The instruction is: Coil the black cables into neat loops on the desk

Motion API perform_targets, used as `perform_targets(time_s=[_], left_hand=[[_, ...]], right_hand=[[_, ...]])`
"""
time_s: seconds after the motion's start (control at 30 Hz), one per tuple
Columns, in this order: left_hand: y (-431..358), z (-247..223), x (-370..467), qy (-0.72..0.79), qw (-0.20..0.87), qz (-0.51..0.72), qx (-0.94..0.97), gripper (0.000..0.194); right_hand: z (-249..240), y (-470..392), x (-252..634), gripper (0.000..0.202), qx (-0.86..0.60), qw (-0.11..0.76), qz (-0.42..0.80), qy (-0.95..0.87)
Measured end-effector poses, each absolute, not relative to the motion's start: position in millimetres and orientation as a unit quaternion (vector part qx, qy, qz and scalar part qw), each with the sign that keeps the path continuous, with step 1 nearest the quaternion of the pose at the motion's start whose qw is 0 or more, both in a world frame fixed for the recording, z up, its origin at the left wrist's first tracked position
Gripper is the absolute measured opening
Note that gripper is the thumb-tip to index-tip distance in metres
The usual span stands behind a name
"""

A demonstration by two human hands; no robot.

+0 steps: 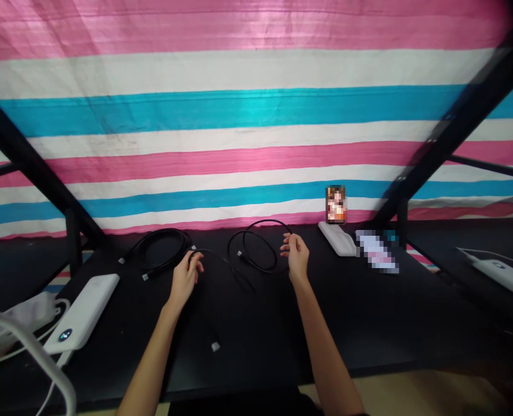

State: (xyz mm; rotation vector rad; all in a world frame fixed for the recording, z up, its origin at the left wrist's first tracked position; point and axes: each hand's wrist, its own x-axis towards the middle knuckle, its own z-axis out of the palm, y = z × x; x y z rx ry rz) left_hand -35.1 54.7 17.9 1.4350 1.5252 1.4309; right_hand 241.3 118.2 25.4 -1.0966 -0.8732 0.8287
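Observation:
My left hand [188, 273] is closed on a thin black cable [215, 252], which runs from its fingers toward the middle of the table. My right hand [295, 252] has its fingers curled round part of a looped black cable [259, 232]. One pale connector [240, 253] of the black cabling lies inside the loops, between the hands. Nearer the front edge rests another pale connector [215, 346]. Beside my left hand, a coiled black cable [141, 248] lies on the table with pale plugs at its ends.
A white power bank [85, 312] and white cables [26, 332] sit at the left of the black table [256, 352]. At the back right are a white stand [337, 238], a small picture screen [336, 205] and a blurred packet [376, 251]. Another white device [505, 276] lies far right.

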Motion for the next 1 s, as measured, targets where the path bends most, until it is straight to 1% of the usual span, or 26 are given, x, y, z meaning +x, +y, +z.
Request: perform_targets(time_s=[0.13,0.23,0.33,0.43,0.53,0.6,0.67,0.77,0.83,0.93,1.0], left_hand=[[54.0,13.5,-24.1,0.580,0.300,0.520,0.551,0.043],[54.8,10.9,-21.0,0.582,0.305,0.512,0.553,0.049],[55.3,10.4,-16.7,0.563,0.353,0.498,0.557,0.050],[54.3,11.0,-10.6,0.547,0.377,0.486,0.568,0.046],[52.2,12.0,-7.7,0.550,0.335,0.503,0.577,0.036],[50.6,13.6,-8.2,0.557,0.309,0.525,0.564,0.034],[49.1,16.1,-9.2,0.560,0.308,0.554,0.534,0.037],[47.6,21.1,-10.4,0.551,0.328,0.600,0.479,0.036],[47.4,23.9,-11.4,0.541,0.330,0.629,0.449,0.034],[48.3,25.6,-14.0,0.530,0.324,0.657,0.428,0.034],[48.9,25.4,-15.7,0.525,0.319,0.664,0.426,0.034]], right_hand=[[24.7,115.6,229.0,0.039,-0.446,0.631,0.487,-0.408],[24.4,112.3,221.3,0.039,-0.416,0.595,0.528,-0.441],[24.1,109.8,215.4,0.038,-0.388,0.565,0.563,-0.461],[23.8,107.8,211.8,0.035,-0.364,0.538,0.594,-0.475],[23.1,106.4,211.4,0.031,-0.367,0.506,0.599,-0.501],[21.8,105.5,212.5,0.029,-0.388,0.484,0.583,-0.526],[19.9,104.2,213.8,0.030,-0.408,0.434,0.582,-0.554],[16.9,101.0,215.0,0.025,-0.404,0.327,0.612,-0.596],[15.7,98.7,215.0,0.023,-0.391,0.285,0.631,-0.607],[15.5,97.2,213.9,0.027,-0.384,0.265,0.648,-0.603],[16.2,98.4,213.0,0.029,-0.387,0.297,0.639,-0.595]])
